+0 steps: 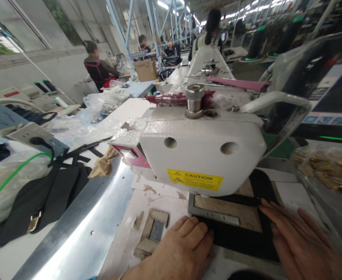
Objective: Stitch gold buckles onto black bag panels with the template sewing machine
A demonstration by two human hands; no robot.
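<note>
I see a white desk (19, 254) | on it — black buckled piece (44, 186), left | shiny metal sheet (98, 202), alongside | crumpled brown paper (102, 163) | sewing machine (194, 147), centre

Now spotting straps (47, 190) toward the near left corner of the bench (28, 249), sewing machine (203, 151) midway, workpiece (235, 237) before it under a clamp (217, 216), frame (147, 231) left, bag (319, 163) toward right edge.

A: How's the blk pc (236, 235) sitting?

B: Lying approx. flat, partly beneath the mach. head (201, 151), w/ the metal clamp (229, 219) covering pt of it.

A: Surf.?

B: Appearing plain, matte.

A: Visible extent?

B: Showing as a broad strip on the clamp's near side, also running up the R side & curving at a rounded far corner; full outline hiding, can't tell shape.
</note>
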